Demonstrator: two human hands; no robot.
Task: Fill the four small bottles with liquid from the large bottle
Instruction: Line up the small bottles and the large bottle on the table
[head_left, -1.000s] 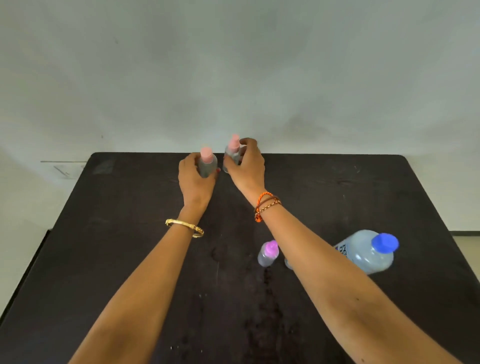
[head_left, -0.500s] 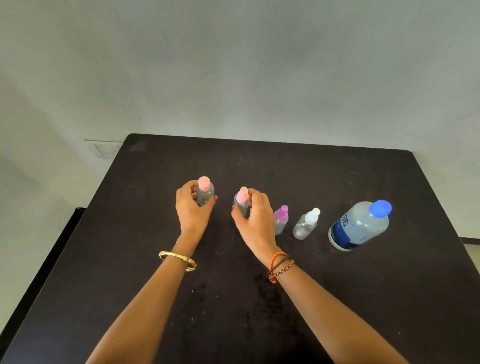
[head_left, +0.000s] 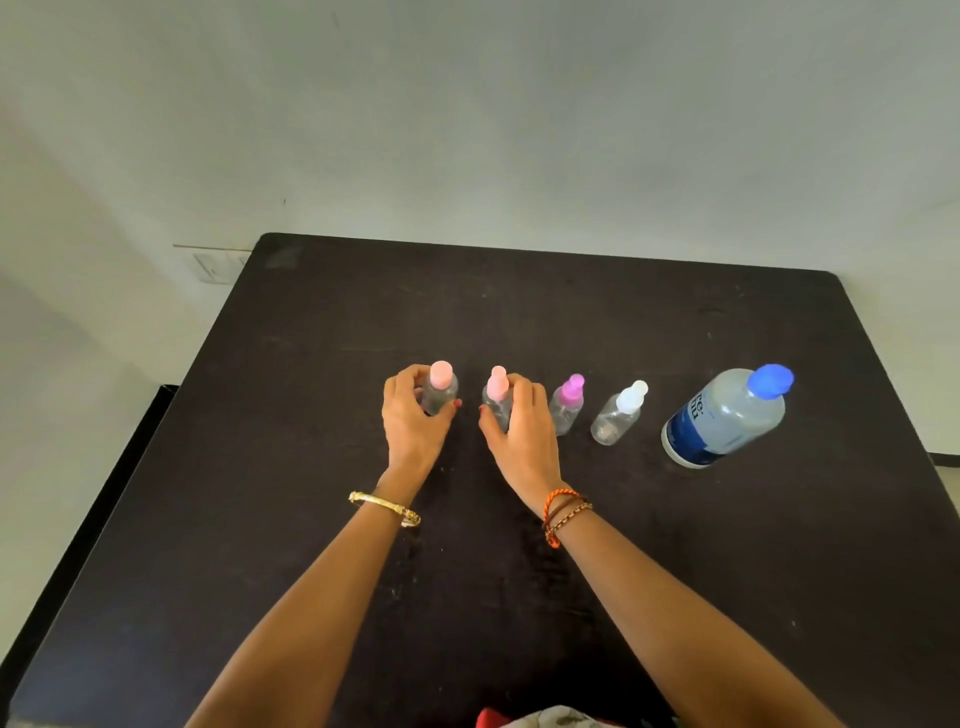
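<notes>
Four small clear bottles stand in a row on the black table (head_left: 311, 519). My left hand (head_left: 413, 421) grips the leftmost one, which has a pale pink cap (head_left: 441, 387). My right hand (head_left: 519, 431) holds the second bottle, with a pink pump top (head_left: 497, 392). To their right stand, untouched, a bottle with a magenta top (head_left: 568, 402) and one with a white top (head_left: 618, 413). The large bottle (head_left: 727, 415), with a blue cap and blue label, stands at the far right with its cap on.
A pale wall rises behind the table's far edge, with a switch plate (head_left: 213, 265) at the left. Floor shows past the table's left and right edges. A bit of cloth (head_left: 545, 719) is at the bottom edge.
Both hands brought the two pink-capped bottles back from the far edge of the table and set them into the row. The camera view shifted, so the white-topped bottle now shows.
</notes>
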